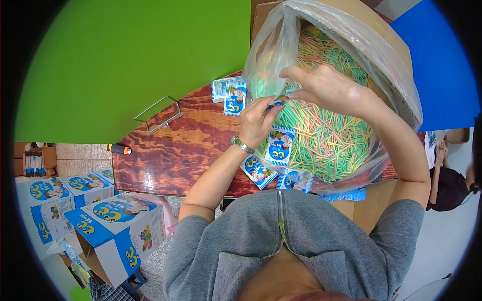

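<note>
My left hand (pixel 255 123) is closed on a small blue-and-white packet (pixel 277 102), pinching it above the near left part of a big plastic-lined carton. My right hand (pixel 334 90) reaches over from the right with one finger stretched out and a gap between its fingers. A lower digit of it comes close to the packet's top edge; whether they touch I cannot tell. Inside the clear plastic liner (pixel 271 60) lies a heap of thin green, pink and yellow sticks (pixel 329 138). One full-looking packet (pixel 280 145) lies at the near left edge of the heap.
More packets lie on the reddish wood-grain table (pixel 165 160): a pair with one packet (pixel 234 99) left of the carton (pixel 401 45), others near my body. A bent metal wire frame (pixel 160 118) stands farther left. Printed boxes (pixel 113 210) stack at lower left. Another person (pixel 447 185) is at right.
</note>
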`<action>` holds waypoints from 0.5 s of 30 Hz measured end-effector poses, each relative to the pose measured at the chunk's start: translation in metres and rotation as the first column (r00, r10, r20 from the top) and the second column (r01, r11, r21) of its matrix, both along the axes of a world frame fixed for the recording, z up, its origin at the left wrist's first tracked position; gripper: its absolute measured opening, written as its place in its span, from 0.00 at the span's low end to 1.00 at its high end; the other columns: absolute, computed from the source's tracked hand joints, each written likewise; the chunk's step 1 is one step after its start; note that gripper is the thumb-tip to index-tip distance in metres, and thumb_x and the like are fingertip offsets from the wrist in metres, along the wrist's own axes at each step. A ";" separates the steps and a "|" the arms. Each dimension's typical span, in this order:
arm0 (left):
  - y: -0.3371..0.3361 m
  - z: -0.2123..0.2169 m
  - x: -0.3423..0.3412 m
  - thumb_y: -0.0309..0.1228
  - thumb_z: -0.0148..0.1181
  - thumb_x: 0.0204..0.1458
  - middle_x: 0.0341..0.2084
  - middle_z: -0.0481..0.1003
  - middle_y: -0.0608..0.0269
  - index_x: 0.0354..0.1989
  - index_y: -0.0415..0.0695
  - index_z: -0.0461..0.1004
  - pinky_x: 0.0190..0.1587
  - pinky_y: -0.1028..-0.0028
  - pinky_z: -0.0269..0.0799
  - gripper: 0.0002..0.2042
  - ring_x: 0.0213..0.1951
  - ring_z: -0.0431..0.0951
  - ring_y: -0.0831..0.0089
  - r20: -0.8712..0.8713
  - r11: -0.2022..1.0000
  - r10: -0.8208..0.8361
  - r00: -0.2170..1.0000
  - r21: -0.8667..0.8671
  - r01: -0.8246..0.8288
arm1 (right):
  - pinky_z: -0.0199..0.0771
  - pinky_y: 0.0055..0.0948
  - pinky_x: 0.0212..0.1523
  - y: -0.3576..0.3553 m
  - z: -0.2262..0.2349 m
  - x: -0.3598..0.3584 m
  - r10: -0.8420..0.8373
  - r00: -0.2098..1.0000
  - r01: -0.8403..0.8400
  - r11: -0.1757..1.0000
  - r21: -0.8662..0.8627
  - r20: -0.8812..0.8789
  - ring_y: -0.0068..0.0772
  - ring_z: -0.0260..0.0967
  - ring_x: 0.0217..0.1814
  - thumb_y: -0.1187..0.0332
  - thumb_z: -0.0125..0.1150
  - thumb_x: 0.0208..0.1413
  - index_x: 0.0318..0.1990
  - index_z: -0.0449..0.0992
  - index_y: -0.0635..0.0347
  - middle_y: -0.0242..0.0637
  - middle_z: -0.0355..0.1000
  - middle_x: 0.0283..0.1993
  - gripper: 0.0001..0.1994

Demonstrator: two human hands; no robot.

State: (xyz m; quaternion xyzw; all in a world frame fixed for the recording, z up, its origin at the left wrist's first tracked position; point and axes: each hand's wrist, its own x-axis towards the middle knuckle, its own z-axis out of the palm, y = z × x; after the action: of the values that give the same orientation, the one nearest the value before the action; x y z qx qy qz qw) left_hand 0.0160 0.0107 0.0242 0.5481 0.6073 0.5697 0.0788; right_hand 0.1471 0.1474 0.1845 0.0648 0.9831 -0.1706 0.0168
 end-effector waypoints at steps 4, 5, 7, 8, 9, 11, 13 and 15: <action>0.001 -0.004 -0.004 0.24 0.68 0.46 0.29 0.79 0.55 0.40 0.40 0.78 0.32 0.67 0.73 0.12 0.31 0.79 0.59 0.015 1.000 0.010 1.000 0.000 -0.010 | 0.70 0.48 0.28 0.005 0.000 -0.002 -0.057 0.996 0.061 0.995 0.074 -0.064 0.56 0.73 0.28 0.65 0.62 0.54 0.38 0.68 0.64 0.51 0.71 0.21 0.12; 0.001 -0.003 -0.003 0.24 0.68 0.46 0.29 0.79 0.55 0.40 0.40 0.78 0.32 0.67 0.73 0.12 0.31 0.79 0.59 0.016 1.000 0.008 1.000 0.002 -0.008 | 0.70 0.48 0.28 0.007 0.001 -0.002 -0.007 0.994 0.017 0.995 0.094 -0.105 0.55 0.73 0.29 0.66 0.62 0.54 0.34 0.68 0.64 0.50 0.71 0.22 0.11; 0.001 0.000 -0.002 0.25 0.68 0.46 0.29 0.79 0.55 0.40 0.40 0.78 0.32 0.67 0.73 0.12 0.31 0.79 0.59 0.007 1.000 0.003 1.000 -0.001 -0.003 | 0.71 0.47 0.28 0.007 -0.001 -0.004 0.049 0.988 -0.027 0.989 0.146 -0.149 0.55 0.73 0.28 0.65 0.62 0.53 0.34 0.68 0.64 0.49 0.71 0.24 0.12; 0.000 0.000 -0.002 0.25 0.68 0.46 0.29 0.79 0.55 0.40 0.40 0.78 0.32 0.67 0.73 0.12 0.31 0.79 0.59 0.006 1.000 0.005 1.000 -0.002 -0.005 | 0.71 0.47 0.28 0.007 -0.002 -0.006 0.113 0.975 -0.075 0.978 0.196 -0.190 0.54 0.73 0.28 0.65 0.62 0.53 0.33 0.67 0.64 0.48 0.71 0.25 0.12; 0.000 0.001 -0.002 0.26 0.68 0.47 0.29 0.78 0.56 0.40 0.40 0.78 0.31 0.68 0.73 0.11 0.30 0.79 0.60 0.009 1.000 0.003 1.000 -0.010 -0.003 | 0.71 0.47 0.28 0.005 -0.002 -0.008 0.116 0.975 -0.078 0.978 0.195 -0.191 0.54 0.73 0.28 0.65 0.62 0.53 0.33 0.67 0.64 0.48 0.71 0.25 0.12; -0.003 -0.001 -0.003 0.26 0.67 0.48 0.28 0.78 0.56 0.40 0.40 0.78 0.31 0.69 0.73 0.11 0.28 0.78 0.61 0.011 1.000 0.003 1.000 -0.017 -0.003 | 0.73 0.41 0.33 -0.003 -0.001 -0.013 0.099 0.995 -0.098 0.953 0.285 0.011 0.48 0.73 0.38 0.63 0.64 0.52 0.39 0.69 0.58 0.41 0.71 0.35 0.13; -0.006 -0.008 -0.005 0.28 0.65 0.53 0.27 0.79 0.64 0.38 0.38 0.78 0.28 0.75 0.70 0.08 0.26 0.76 0.79 0.242 0.980 -0.067 0.968 -0.164 0.109 | 0.73 0.40 0.35 -0.012 -0.008 -0.016 0.132 0.986 -0.090 0.936 0.341 -0.104 0.45 0.72 0.42 0.61 0.64 0.52 0.41 0.70 0.57 0.40 0.71 0.40 0.14; -0.006 -0.014 -0.007 0.29 0.62 0.56 0.27 0.78 0.64 0.40 0.39 0.77 0.30 0.75 0.71 0.08 0.27 0.75 0.79 0.359 0.978 -0.151 0.921 -0.079 0.191 | 0.73 0.38 0.37 -0.017 -0.022 -0.021 0.168 0.962 -0.073 0.917 0.391 -0.215 0.43 0.70 0.47 0.59 0.63 0.53 0.44 0.71 0.55 0.39 0.70 0.45 0.15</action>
State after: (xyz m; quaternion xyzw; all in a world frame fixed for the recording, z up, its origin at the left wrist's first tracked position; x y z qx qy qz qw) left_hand 0.0092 0.0046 0.0101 0.4832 0.5643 0.6141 0.2663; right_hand 0.1264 0.1301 0.1627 -0.0159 0.9940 0.0175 -0.1065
